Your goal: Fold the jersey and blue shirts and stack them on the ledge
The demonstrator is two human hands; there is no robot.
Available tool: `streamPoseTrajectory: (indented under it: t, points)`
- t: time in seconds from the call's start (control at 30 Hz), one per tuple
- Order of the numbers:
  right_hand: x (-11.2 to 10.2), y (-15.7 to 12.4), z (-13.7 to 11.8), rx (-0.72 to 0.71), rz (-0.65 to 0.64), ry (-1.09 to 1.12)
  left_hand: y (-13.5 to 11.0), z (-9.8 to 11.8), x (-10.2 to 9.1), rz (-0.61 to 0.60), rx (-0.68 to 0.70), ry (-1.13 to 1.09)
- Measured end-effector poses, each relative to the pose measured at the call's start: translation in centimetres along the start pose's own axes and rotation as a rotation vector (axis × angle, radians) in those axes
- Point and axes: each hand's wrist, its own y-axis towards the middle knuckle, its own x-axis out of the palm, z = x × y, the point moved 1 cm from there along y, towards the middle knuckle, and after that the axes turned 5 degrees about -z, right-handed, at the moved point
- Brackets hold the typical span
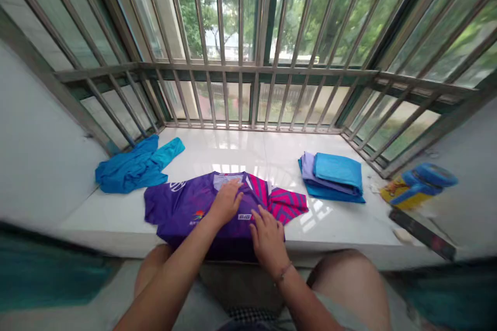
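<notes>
A purple sports shirt (182,207) with a pink striped sleeve lies spread on the white window ledge (341,222), hanging a little over its front edge. My left hand (226,200) rests flat on the middle of the shirt near the collar, fingers stretched out. My right hand (267,238) presses flat on the shirt's right side next to the pink sleeve, fingers apart. Neither hand holds anything.
A crumpled blue garment (134,168) lies at the ledge's back left. A folded stack of blue and lilac clothes (334,176) sits at the right. A yellow and blue container (417,186) and a dark flat object (423,232) lie at the far right. Metal window bars (240,62) close off the back.
</notes>
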Motion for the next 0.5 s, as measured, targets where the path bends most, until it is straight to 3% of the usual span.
streamPoseTrajectory:
  t: [0.13,0.2,0.27,0.37,0.5]
  points:
    - [-3.8,3.5,7.2,0.246,0.064,-0.127,3.0,1.9,2.6,-0.174,-0.047,0.061]
    - [-5.3,4.7,10.5,0.358,0.002,-0.186,3.5,2.1,3.1,-0.194,-0.066,0.083]
    - [-6.4,5.2,13.1,0.383,-0.100,-0.209,3.5,1.8,3.3,-0.196,-0.059,0.088]
    - [-7.4,5.1,15.9,0.377,-0.202,-0.220,3.5,1.3,3.3,-0.190,-0.045,0.076]
    - [-7.7,3.9,17.8,0.480,-0.180,-0.155,4.2,1.4,3.3,-0.186,-0.029,0.053]
